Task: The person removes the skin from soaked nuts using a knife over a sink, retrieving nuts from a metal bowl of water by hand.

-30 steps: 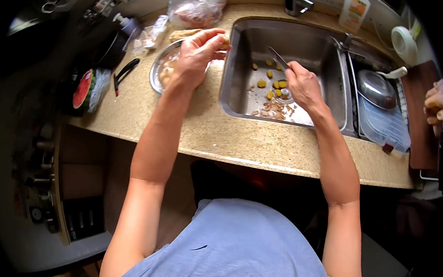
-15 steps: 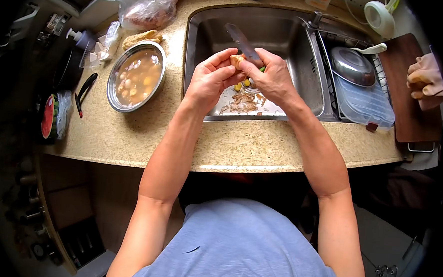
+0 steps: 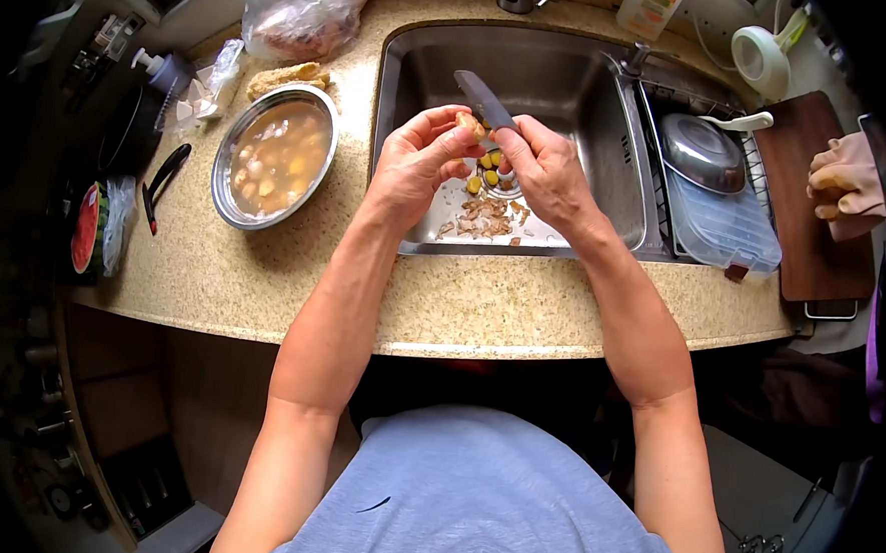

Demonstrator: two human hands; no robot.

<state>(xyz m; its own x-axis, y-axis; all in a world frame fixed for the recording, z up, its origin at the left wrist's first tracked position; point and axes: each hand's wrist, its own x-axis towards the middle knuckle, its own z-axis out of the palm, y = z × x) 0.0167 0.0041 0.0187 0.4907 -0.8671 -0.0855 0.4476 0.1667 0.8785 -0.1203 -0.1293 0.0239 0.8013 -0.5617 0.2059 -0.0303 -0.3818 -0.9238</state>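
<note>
Above the sink [image 3: 591, 219], my left hand [image 3: 424, 155] pinches a small orange-brown piece of produce [image 3: 471, 126] between thumb and fingertips; its exact kind is unclear. My right hand [image 3: 547, 172] is closed round a knife [image 3: 484, 100], whose blade points up and left, just beside the piece. The fingers cover the handle. Below the hands, yellow pieces [image 3: 475, 184] lie around the drain, and brown peelings [image 3: 486, 219] are scattered on the sink floor. A metal bowl [image 3: 218, 180] of cloudy water with several pale, roundish pieces stands left of the sink.
Behind the bowl lie a knobbly tan root [image 3: 288, 78] and a plastic bag [image 3: 301, 24]. A black-handled tool [image 3: 165, 184] rests at the left, near a cut watermelon [image 3: 89, 228]. On the right are a dish rack with a metal lid [image 3: 705, 150] and a brown board [image 3: 817, 206].
My right thumb has come off the piece, and the knife now sits slightly apart from it. The left hand still pinches the piece. The whole view has shifted a little.
</note>
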